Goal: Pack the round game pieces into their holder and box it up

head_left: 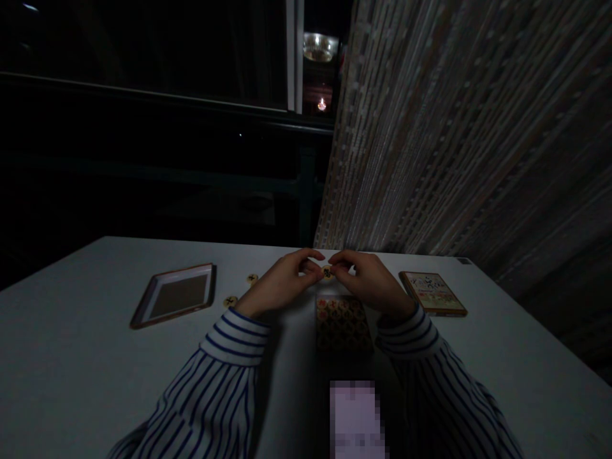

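My left hand (pixel 282 280) and my right hand (pixel 370 280) meet over the far middle of a white table (pixel 86 357). Both pinch one small round wooden piece (pixel 327 273) with a dark mark on it, fingers curled round its edges. Just below the hands lies a box (pixel 342 322) filled with several round pieces marked red and black. Two loose round pieces (pixel 252 278) (pixel 230 301) lie on the table left of my left hand. Both sleeves are striped white and blue.
An open box lid (pixel 174 294) with a reddish rim lies to the left. A printed flat box or booklet (pixel 433 292) rests to the right. A bead curtain (pixel 459 127) hangs behind the table's far right. The room beyond is dark.
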The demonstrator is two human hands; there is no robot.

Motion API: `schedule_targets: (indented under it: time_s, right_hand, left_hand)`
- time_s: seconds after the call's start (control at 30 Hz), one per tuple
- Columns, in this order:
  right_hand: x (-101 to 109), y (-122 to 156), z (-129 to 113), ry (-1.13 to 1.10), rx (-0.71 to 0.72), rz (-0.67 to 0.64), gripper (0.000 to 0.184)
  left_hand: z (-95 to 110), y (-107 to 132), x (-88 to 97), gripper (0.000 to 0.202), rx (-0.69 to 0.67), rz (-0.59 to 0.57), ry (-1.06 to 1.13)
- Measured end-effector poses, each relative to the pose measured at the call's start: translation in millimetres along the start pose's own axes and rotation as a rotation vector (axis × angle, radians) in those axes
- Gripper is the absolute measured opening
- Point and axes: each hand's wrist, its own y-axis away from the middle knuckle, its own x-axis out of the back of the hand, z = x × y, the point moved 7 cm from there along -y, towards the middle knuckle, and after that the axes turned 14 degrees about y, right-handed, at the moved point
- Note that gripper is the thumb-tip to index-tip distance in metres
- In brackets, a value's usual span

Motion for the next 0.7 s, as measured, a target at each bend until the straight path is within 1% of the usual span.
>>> schedule_targets:
  time_s: [0.2, 0.4, 0.7]
  right_hand:
    - [-1.8, 0.3, 0.4, 0.012, 0.015, -0.010, 0.023]
    - [-2.7, 0.7, -0.2, 0.015, 0.017, -0.029, 0.024]
    - [-2.1, 1.4, -5.5, 0.045, 0.039, -0.056, 0.024]
  left_hand:
    - [2.0, -0.1, 3.7, 0.032, 0.009, 0.048, -0.008]
    - [4.0, -0.5, 6.3, 0.033, 0.010, 0.083, -0.023]
    - [1.0, -1.6, 5.8, 0.034, 0.016, 0.089, -0.005]
